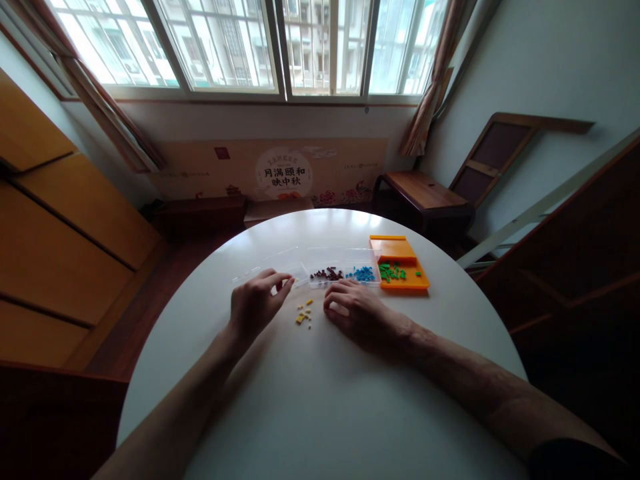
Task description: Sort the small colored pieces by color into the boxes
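Note:
Small yellow and pale building bricks (301, 317) lie loose on the white table between my hands. My left hand (254, 303) hovers to their left, thumb and index finger brought together in a pinch. Whatever may be in that pinch is too small to make out. On the other side, my right hand (356, 308) rests low with curled fingers, thumb tip near the index fingertip. Its contents are hidden. Just beyond both hands is a clear plastic box (327, 255) with compartments, holding dark brown bricks (327, 274) and blue bricks (363, 273).
An orange tray (417, 283) with green bricks (391, 271) adjoins the clear box on the right. The box's transparent lid (270, 261) extends left behind my left hand. Past the round white table (300, 413), a wooden chair (425, 190) stands by the wall.

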The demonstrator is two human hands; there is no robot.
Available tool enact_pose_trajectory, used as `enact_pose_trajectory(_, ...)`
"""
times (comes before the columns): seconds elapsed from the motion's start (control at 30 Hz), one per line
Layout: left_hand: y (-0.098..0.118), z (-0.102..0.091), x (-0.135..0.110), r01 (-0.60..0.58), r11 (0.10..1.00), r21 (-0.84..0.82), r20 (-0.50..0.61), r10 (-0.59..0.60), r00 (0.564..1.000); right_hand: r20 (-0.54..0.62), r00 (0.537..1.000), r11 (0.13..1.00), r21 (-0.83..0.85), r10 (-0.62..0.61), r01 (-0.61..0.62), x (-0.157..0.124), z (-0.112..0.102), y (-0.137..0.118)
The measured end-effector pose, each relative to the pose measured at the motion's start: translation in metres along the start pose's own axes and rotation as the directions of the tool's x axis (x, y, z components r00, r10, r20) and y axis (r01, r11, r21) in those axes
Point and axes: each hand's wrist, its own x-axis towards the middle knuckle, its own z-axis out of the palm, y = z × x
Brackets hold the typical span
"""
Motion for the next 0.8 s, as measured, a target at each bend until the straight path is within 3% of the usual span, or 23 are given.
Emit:
enact_pose_trajectory(0.2, -0.002, 0.002, -0.001, 0.024, 0.999, 0.04, 0.029, -0.025, 0.999, -0.026, 0.999, 0.999, 0.039, 0.027, -0.026, -0.001, 0.001, 0.001)
enact_pose_trajectory(0.33, 0.007, 0.001, -0.003, 0.027, 0.999, -0.025, 0.051, -0.025, 0.998, -0.047, 0.998, 0.997, 0.064, 0.051, -0.048, -0.002, 0.004, 0.003)
enact_pose_trajectory(0.47, 0.016, 0.005, -0.007, -0.021, 0.962, -0.272, 0.108, 0.053, 0.993, -0.139, 0.987, 0.994, 0.091, 0.079, -0.067, -0.003, 0.008, 0.005)
enact_pose_trajectory(0.6, 0.025, 0.015, -0.009, -0.023, 0.838, -0.545, 0.166, 0.135, 0.977, -0.238, 0.967, 0.989, 0.134, 0.09, -0.059, -0.003, 0.009, 0.008)
enact_pose_trajectory(0.8, 0.038, 0.019, -0.011, 0.056, 0.718, -0.694, 0.223, 0.141, 0.965, -0.273, 0.96, 0.988, 0.149, 0.067, -0.027, -0.001, 0.006, 0.008)
